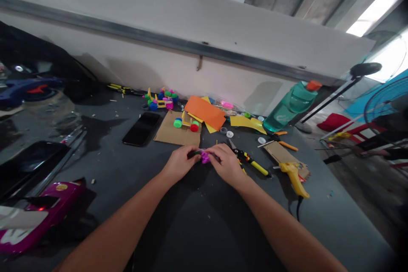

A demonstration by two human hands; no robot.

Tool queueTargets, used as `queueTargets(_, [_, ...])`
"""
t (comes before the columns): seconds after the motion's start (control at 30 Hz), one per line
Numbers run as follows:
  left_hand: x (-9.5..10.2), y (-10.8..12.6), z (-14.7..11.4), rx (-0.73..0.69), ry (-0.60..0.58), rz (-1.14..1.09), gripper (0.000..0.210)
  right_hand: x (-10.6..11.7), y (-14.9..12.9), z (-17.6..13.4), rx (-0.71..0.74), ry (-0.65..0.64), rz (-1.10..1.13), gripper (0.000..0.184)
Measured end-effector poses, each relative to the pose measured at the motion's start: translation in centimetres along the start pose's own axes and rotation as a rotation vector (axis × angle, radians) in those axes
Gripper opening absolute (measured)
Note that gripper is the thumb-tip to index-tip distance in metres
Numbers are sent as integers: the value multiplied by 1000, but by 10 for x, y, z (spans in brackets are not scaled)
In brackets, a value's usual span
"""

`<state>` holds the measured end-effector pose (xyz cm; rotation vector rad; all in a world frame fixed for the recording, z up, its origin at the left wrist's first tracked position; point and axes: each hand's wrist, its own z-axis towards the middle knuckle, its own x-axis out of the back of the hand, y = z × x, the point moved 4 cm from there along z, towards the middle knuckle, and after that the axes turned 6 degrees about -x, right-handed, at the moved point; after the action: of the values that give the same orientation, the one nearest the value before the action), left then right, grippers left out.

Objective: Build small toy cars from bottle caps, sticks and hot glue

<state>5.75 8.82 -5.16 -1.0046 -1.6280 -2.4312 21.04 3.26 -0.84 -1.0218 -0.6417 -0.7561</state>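
Note:
Between my two hands, over the dark table, is a small purple piece [205,157] whose exact kind I cannot make out. My left hand [181,162] pinches it from the left with thumb and fingers. From the right, my right hand [227,163] has its fingertips closed on the same piece. Just beyond the hands lies a cardboard sheet [165,131]. On it stands a little wheeled model [186,123] with green and red wheels. Beside my right hand rest pliers with yellow and black handles [255,164].
A yellow glue gun [293,176] and a teal bottle [288,108] stand on the right. Orange paper [205,112] lies at the back near colourful small models [161,98]. Leftward are a black phone [142,128] and a magenta device [47,210]. A wall [153,68] bounds the table.

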Motion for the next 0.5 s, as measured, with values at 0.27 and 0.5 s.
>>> queueTargets(0.27, [-1,3,1,-42,7,68,23,-5,-11,-3,132,-129,-289,24])
queueTargets(0.5, [-3,15,-1,-75,-6,105,23,-2,-15,1,66,-179,-490,29])
